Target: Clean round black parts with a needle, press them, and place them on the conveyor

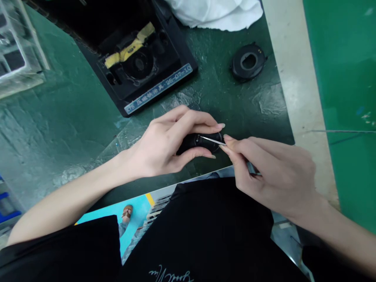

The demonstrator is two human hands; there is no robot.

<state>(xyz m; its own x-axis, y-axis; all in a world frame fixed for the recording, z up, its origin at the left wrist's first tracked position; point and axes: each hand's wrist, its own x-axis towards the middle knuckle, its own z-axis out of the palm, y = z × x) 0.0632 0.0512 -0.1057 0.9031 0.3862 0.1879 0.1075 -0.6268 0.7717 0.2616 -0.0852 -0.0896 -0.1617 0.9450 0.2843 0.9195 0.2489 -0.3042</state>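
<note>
My left hand (169, 141) is closed around a small black rounded part (207, 141), holding it just above or on the dark green mat; I cannot tell which. Fingers lie along its far side and the thumb along its near side. A row of tiny dots, like contacts, shows on its upper face. In a pinch, my right hand (270, 172) grips a slim pointed metal tool (213, 140), like tweezers. The tool's tip is at the row of dots; whether it touches them is unclear. My left palm hides one end of the part.
Beyond my hands stands a black fixture (179, 58) with yellow tape (131, 51) and a printed label. A black oval piece with an opening (248, 62) lies at the right, below a white cloth (217, 13). At far left is a clear tray (20, 47).
</note>
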